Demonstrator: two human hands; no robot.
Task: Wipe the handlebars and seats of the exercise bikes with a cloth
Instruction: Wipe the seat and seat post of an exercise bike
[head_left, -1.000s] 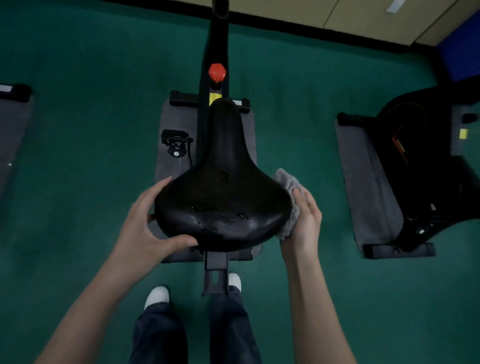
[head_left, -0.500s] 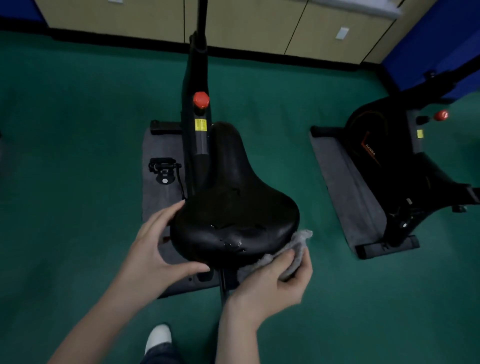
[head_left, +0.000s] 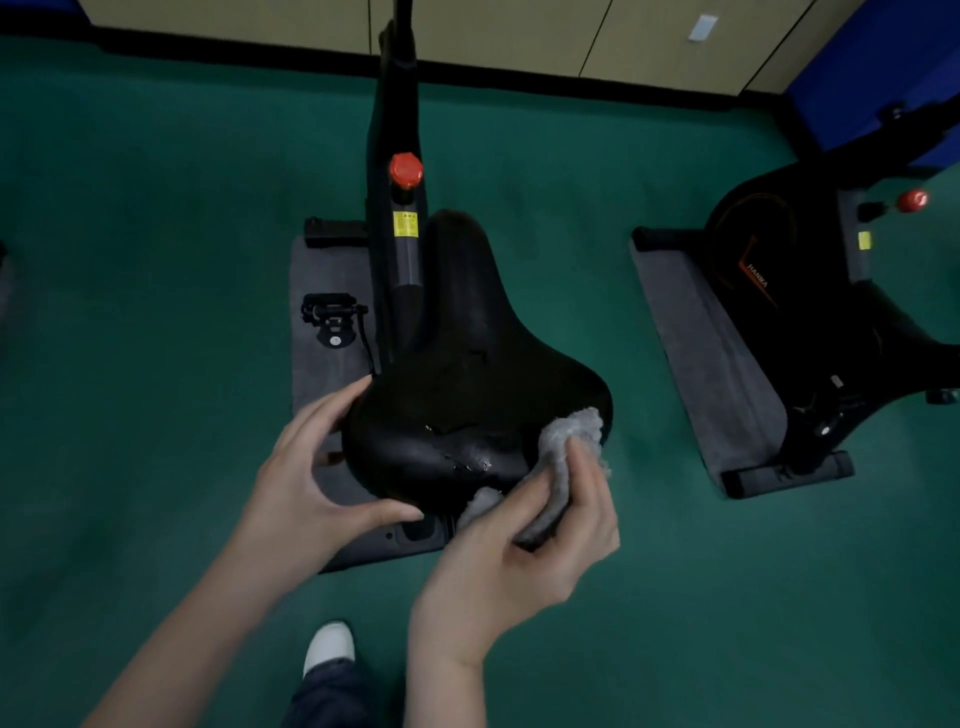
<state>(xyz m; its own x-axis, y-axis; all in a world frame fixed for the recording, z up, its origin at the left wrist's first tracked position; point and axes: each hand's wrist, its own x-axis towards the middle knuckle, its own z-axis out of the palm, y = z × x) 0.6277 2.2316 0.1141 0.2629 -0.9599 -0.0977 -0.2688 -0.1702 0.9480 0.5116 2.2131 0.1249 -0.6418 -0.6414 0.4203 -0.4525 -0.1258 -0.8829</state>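
Observation:
A wide black bike seat (head_left: 462, 374) fills the middle of the view, its narrow nose pointing away from me. Small wet spots glint on its rear part. My left hand (head_left: 311, 478) grips the seat's rear left edge, thumb under the rim and fingers along the side. My right hand (head_left: 524, 561) holds a grey cloth (head_left: 563, 457) pressed against the seat's rear right corner. The bike's black frame post (head_left: 397, 130) with a red knob (head_left: 405, 170) rises beyond the seat. The handlebars are out of view.
A second black exercise bike (head_left: 810, 291) stands on a grey mat (head_left: 696, 332) at the right. The near bike rests on its own grey mat (head_left: 322, 280), with a pedal (head_left: 332, 317) at the left. Green carpet surrounds them; a beige wall runs along the back. My white shoe (head_left: 328, 647) is below.
My right hand has carried the cloth from the seat's right side round to its rear edge, then back up onto the rear right corner. My left hand stays on the seat's left edge.

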